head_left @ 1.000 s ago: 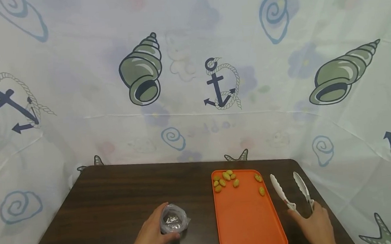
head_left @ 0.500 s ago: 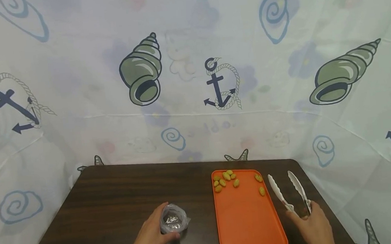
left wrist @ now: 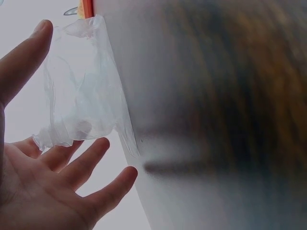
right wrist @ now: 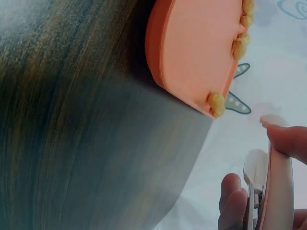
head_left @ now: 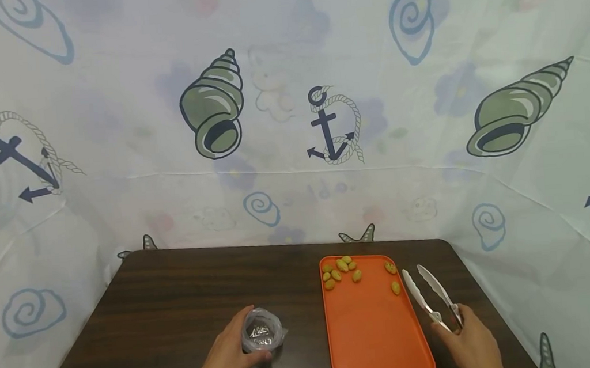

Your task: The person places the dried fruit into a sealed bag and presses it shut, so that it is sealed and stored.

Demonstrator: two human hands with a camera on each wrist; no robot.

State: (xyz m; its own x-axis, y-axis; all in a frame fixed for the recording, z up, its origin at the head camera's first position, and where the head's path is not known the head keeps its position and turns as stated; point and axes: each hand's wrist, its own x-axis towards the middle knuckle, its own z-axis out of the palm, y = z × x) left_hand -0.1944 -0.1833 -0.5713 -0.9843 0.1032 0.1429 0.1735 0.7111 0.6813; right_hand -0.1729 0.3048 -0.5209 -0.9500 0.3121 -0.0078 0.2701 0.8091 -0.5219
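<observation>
Left of an orange tray (head_left: 380, 339), the left hand (head_left: 229, 351) is curving thumb and fingers around a clear plastic cup (head_left: 261, 330) on the dark table (head_left: 179, 297). Beside the tray's right edge, the right hand (head_left: 472, 340) is gripping spread tongs (head_left: 419, 294), while yellowish-green pieces (head_left: 342, 266) are lying toward the tray's far end.

The tray (head_left: 377, 339) on the table (head_left: 194, 296) lies between container (head_left: 261, 329) and tongs (head_left: 435, 315).

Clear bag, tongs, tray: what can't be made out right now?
Clear bag, left wrist view: interior washed out by glare and creases.
Tongs, head view: handle end hidden by right hand.
Orange tray, right wrist view: part cut off by top edge.
Yellowish pieces, head view: too small to identify.
</observation>
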